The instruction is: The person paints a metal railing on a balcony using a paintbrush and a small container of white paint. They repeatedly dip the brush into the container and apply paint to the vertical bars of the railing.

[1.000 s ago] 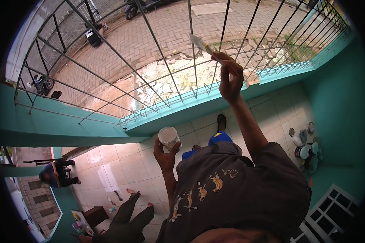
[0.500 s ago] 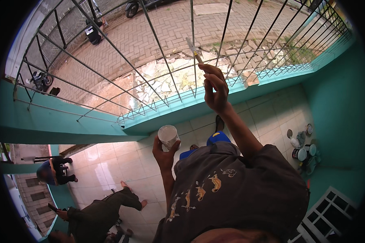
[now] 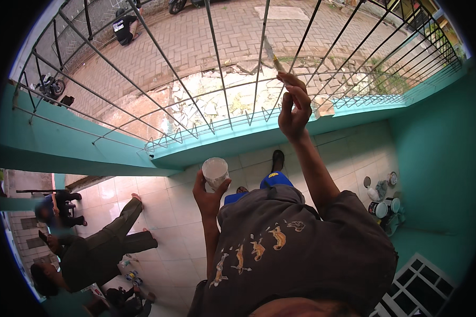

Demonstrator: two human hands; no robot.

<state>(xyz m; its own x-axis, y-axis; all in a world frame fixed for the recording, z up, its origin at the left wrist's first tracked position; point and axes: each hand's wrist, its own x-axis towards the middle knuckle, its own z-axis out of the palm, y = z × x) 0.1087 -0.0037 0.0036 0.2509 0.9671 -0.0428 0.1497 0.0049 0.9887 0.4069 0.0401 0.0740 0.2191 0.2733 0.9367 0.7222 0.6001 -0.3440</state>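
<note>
My right hand (image 3: pixel 294 108) is raised toward the window-like metal grille (image 3: pixel 220 63). Its fingers are closed around the handle of a small paintbrush (image 3: pixel 271 51), which has a yellowish band and a greyish head pointing up. The brush head lies close to one thin dark bar; contact cannot be made out. Lower and to the left, my left hand (image 3: pixel 208 198) grips a small white plastic tub (image 3: pixel 215 170) from the side, thumb on the right. The tub looks pale inside, and its contents are unclear.
A teal ledge (image 3: pixel 238 127) runs under the grille. At right on the tiled floor (image 3: pixel 185 222) stand paint cans (image 3: pixel 378 209) by the teal wall (image 3: pixel 433 158). On the left a person (image 3: pixel 90 253) holds a phone; others sit nearby. Outside, someone (image 3: pixel 124 27) crouches on paving.
My right hand has moved right with the paintbrush, whose head is now on the right side of the bar. The tub has shifted slightly. The person at left has stepped further left.
</note>
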